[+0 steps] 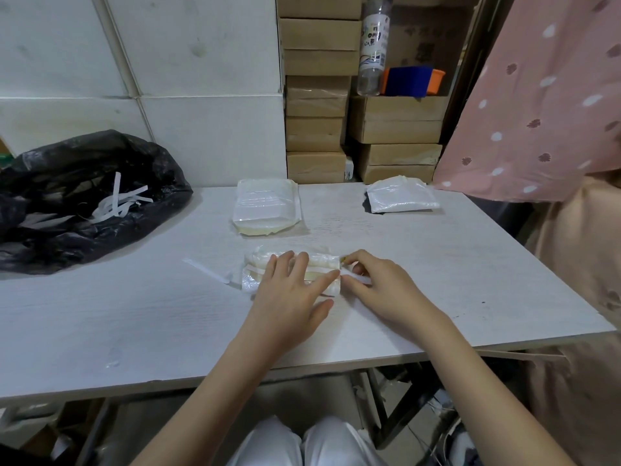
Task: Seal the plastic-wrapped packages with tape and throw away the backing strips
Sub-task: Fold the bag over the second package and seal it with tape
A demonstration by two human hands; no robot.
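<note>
— Three packages on your white table (134,317), and at far left sits the black rubbish bag (77,200), mouth open, with white backing strips (117,203) lying loose inside it.

— And next to the bag?

— One loose strip (208,272) lies flat on the table, just left of the package you're working on (265,269). That package sits near the middle of the table, right in front of you.

— What's your left hand doing?

— Your left hand (289,290) lies flat on top of it, fingers straight and spread, pressing the plastic down. Nothing gripped.

— Your right?

— Your right hand (376,284) is at the package's right end, thumb and forefinger pinching a thin white strip end (361,280) there. I can't tell whether that's tape or backing.

— Behind them?

— A stacked pile of packages (267,206) sits further back, centre. Well apart to the right, one more package (400,195) lies near the far edge. Cardboard boxes (316,129) stand stacked behind the table, and pink spotted cloth (544,105) hangs at far right.
</note>
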